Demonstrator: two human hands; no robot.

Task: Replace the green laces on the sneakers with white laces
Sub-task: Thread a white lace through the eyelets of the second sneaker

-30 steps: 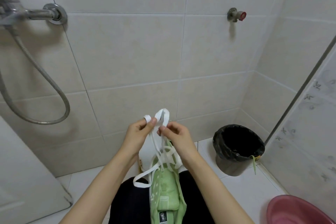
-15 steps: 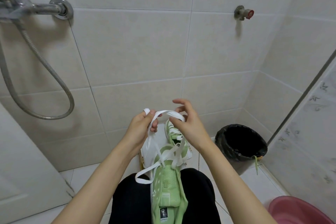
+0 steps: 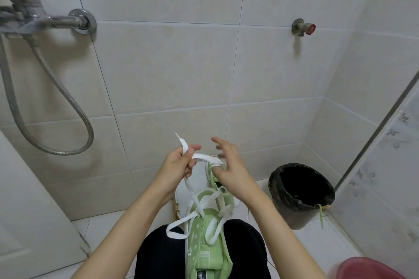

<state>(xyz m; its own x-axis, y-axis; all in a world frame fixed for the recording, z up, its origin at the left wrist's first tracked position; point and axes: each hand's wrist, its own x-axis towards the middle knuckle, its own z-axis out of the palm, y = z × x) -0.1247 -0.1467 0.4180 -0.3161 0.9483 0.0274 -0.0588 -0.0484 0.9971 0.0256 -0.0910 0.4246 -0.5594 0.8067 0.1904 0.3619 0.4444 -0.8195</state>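
Observation:
A light green sneaker [image 3: 207,249] lies on my lap between my knees, toe pointing away from me. A flat white lace [image 3: 205,205] is threaded loosely through its eyelets, and one loop hangs off to the left. My left hand [image 3: 175,169] pinches one end of the white lace, whose tip sticks up above the fingers. My right hand [image 3: 229,166] sits just right of it, fingers spread, with the lace running over its thumb. Part of a second green sneaker [image 3: 213,175] shows on the floor behind my hands.
A black bin [image 3: 300,195] stands on the floor at the right with a green lace [image 3: 320,214] hanging over its rim. A pink basin [image 3: 371,270] shows at the bottom right corner. Shower hose [image 3: 59,88] and mixer hang on the left wall; a tap [image 3: 303,27] on the back wall.
My hands have moved apart and the lace stretches between them. The lace tip now sticks up above my left hand. My right hand's fingers have opened and spread.

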